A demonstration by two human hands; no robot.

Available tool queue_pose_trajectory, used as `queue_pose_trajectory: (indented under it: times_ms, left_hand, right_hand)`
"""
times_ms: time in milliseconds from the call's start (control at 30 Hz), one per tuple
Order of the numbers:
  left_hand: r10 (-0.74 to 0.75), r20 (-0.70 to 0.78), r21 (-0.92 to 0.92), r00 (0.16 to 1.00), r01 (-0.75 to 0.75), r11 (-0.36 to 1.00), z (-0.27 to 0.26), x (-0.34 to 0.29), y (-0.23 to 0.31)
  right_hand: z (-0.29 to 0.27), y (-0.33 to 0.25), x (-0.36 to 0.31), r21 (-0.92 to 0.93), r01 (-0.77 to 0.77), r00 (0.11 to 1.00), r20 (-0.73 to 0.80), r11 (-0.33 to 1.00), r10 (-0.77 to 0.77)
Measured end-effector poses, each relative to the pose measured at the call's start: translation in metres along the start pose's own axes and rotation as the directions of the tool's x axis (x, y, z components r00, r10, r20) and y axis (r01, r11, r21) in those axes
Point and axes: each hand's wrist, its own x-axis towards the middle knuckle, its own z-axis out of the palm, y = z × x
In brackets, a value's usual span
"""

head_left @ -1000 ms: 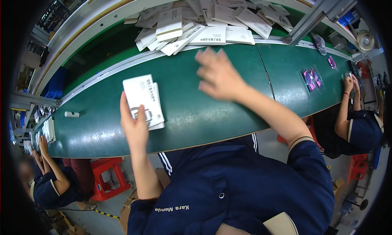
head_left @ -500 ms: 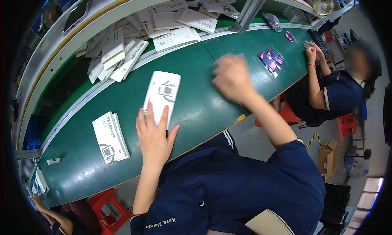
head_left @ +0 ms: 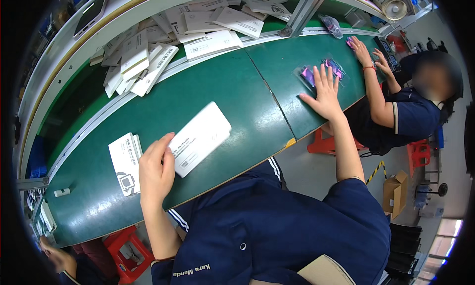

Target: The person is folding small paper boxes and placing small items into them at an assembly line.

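Note:
A slim white box lies slantwise at the middle of the green bench, a side with small dark print upward. The fingers and thumb of my left hand close on its left end. To the left of that hand sits a small stack of similar white boxes, partly covered by the hand. My right hand is stretched out to the right with its fingers spread and nothing in it. Its fingertips reach over clear plastic packs with pink-and-purple pieces; whether they touch cannot be made out.
White boxes lie heaped on the shelf along the bench's far side. A metal post rises there. At the right a co-worker's hand reaches onto the bench. A small white cylinder lies far left.
The white box has been turned so another face shows, and it slants the other way. My left hand moved left to its end. My right hand moved right to the plastic packs, fingers spreading.

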Motion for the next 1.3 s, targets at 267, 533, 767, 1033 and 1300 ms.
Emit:
queue_pose_trajectory:
  times_ms: [267,533,767,1033,1300]
  left_hand:
    - [0.371,0.197,0.436,0.907,-0.420,0.796,0.039,0.008,0.013]
    - [0.343,0.200,0.442,0.918,-0.397,0.804,0.031,0.003,0.018]
    - [0.283,0.147,0.223,0.948,-0.310,0.924,0.041,0.004,0.001]
    - [0.344,0.203,0.157,0.917,-0.377,0.913,0.039,0.012,-0.001]
    - [0.398,0.129,0.182,0.908,-0.416,0.891,0.042,0.014,0.015]
  right_hand:
    - [-0.007,-0.081,-0.023,0.282,-0.030,0.998,-0.042,0.959,0.043]
    - [-0.028,-0.148,-0.046,0.481,0.203,0.977,-0.043,0.853,-0.208]
    - [-0.038,-0.168,-0.044,0.468,0.345,0.901,0.079,0.814,-0.427]
    - [-0.038,-0.178,-0.017,0.664,0.446,0.738,0.107,0.601,-0.666]
    - [-0.049,-0.223,-0.022,0.942,0.259,0.852,-0.119,0.213,-0.510]
